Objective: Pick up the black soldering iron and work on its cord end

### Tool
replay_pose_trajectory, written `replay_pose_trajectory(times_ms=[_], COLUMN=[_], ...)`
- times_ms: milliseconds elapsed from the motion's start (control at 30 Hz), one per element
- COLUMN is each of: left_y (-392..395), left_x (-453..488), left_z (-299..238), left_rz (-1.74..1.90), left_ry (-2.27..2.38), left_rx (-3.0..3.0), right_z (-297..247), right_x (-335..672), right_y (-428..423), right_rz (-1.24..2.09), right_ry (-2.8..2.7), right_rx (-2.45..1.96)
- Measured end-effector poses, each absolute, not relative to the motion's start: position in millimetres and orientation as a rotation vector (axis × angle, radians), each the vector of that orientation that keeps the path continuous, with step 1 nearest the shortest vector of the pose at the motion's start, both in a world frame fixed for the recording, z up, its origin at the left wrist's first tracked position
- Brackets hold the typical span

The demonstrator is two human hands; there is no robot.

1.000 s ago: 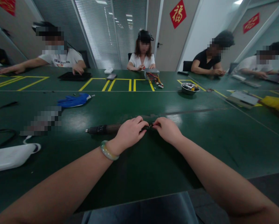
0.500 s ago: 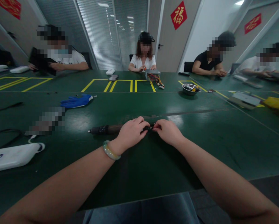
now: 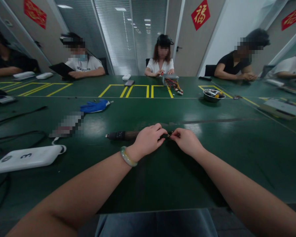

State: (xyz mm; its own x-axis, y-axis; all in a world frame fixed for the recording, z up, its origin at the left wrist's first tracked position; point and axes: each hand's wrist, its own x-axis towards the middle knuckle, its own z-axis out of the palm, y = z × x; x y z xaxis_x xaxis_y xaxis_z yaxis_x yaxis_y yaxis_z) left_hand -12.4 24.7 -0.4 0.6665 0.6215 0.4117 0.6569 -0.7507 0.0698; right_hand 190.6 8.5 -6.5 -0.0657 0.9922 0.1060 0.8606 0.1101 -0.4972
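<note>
A dark electric screwdriver lies crosswise on the green table, its metal tip pointing left. My left hand, with a jade-like bangle on the wrist, is wrapped over the rear part of the screwdriver and hides its middle. At the rear end, my right hand is closed in a pinch on a small part. The fingertips cover that part, so its kind cannot be made out. A bit of metal glints between the fingertips of both hands.
Left of my hands lie a white power bank, a blurred phone, black cables and a blue glove. Farther off are a metal bowl of small parts and a power supply with wires. Several people sit across the table.
The view has swung a little left, so everything appears shifted right. My hands keep the same hold at the screwdriver's rear end. Across the table, a person's black tablet has been lowered.
</note>
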Motion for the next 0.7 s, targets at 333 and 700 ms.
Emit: replay_pose_trajectory(times_ms=[333,700], left_y=[23.5,23.0], left_x=[-12.5,-12.3], left_z=[0.4,0.3], left_rz=[-0.602,-0.629], left_ry=[-1.076,-1.07], left_rx=[-2.788,-2.8], right_z=[-6.6,-8.0], right_x=[189.9,193.0], right_y=[10.3,10.5], right_rz=[0.44,0.455], right_ry=[-1.956,-2.06], right_rx=[-1.862,-1.766])
